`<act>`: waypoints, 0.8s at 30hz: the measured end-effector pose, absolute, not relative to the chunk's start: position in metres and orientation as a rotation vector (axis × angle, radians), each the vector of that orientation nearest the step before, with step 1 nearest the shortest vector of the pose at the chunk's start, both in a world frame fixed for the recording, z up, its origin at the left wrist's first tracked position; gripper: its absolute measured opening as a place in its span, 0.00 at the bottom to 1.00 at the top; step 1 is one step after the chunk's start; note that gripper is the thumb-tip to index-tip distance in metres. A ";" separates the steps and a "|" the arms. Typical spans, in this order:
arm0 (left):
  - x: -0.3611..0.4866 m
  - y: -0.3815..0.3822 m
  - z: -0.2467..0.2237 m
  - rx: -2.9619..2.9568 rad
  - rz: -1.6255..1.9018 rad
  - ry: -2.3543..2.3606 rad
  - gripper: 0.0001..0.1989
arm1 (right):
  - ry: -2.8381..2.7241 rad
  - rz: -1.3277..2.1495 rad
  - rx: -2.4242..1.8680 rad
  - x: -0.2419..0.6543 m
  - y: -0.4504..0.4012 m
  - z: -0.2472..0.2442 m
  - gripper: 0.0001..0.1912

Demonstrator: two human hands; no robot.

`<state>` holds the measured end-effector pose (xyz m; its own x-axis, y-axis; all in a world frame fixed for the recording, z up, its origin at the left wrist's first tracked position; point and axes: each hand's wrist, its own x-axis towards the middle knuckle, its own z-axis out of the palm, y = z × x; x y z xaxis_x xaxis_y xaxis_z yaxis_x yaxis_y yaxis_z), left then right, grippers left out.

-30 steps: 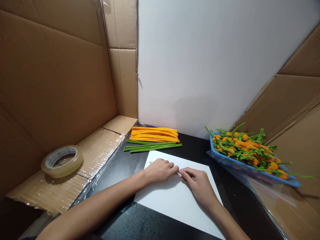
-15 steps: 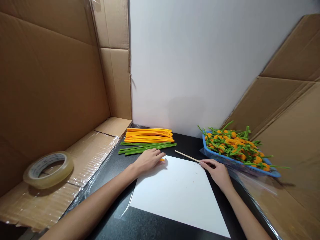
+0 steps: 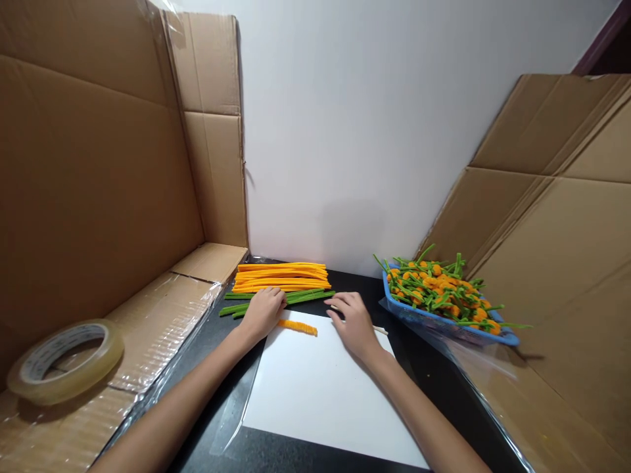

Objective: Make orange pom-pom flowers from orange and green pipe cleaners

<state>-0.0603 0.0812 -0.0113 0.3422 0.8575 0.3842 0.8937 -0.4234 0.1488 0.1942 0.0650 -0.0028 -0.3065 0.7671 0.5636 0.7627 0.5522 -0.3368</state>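
My left hand (image 3: pixel 265 313) rests at the back left of the white sheet (image 3: pixel 325 387), its fingers curled down over the green pipe cleaners (image 3: pixel 305 297). What lies beneath those fingertips is hidden. Beside its thumb, a tightly coiled orange pipe cleaner (image 3: pixel 299 327) lies on the sheet. My right hand (image 3: pixel 353 323) is over the back right of the sheet with thumb and fingers apart. Under it passes a thin wooden stick (image 3: pixel 380 330), its middle covered by the hand. Straight orange pipe cleaners (image 3: pixel 280 277) are stacked just behind the green ones.
A blue basket (image 3: pixel 389 299) full of orange and green pipe-cleaner pieces stands at the back right. On the left, a roll of clear tape (image 3: pixel 66 361) lies on cardboard (image 3: pixel 162 309). Cardboard panels rise at both sides, and a white wall (image 3: pixel 345 131) stands behind the black table (image 3: pixel 276 447).
The orange coil, mostly under my left hand before, now lies exposed on the sheet. My right hand has moved left from the stick's near end to over its middle. The view has shifted right.
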 end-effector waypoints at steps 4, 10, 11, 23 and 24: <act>-0.063 0.081 -0.007 -2.500 -0.584 -1.576 0.09 | -2.292 -0.038 -1.237 0.152 0.094 0.000 0.08; -0.104 0.073 0.004 -2.564 -0.495 -1.497 0.10 | -2.327 -0.030 -1.227 0.154 0.118 -0.008 0.06; -0.115 0.070 0.006 -2.582 -0.480 -1.491 0.11 | -2.320 -0.024 -1.233 0.157 0.118 -0.009 0.07; -0.133 0.054 -0.001 -2.573 -0.320 -1.568 0.08 | -2.210 0.019 -1.272 0.154 0.113 -0.019 0.05; -0.134 0.055 0.001 -2.567 -0.322 -1.563 0.09 | -2.209 0.015 -1.274 0.155 0.112 -0.019 0.06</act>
<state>-0.1335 0.0546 0.0007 0.4446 0.8625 0.2416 0.8878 -0.4602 0.0094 0.1549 0.1122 -0.0189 -0.3731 0.7954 0.4776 0.7888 0.5430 -0.2880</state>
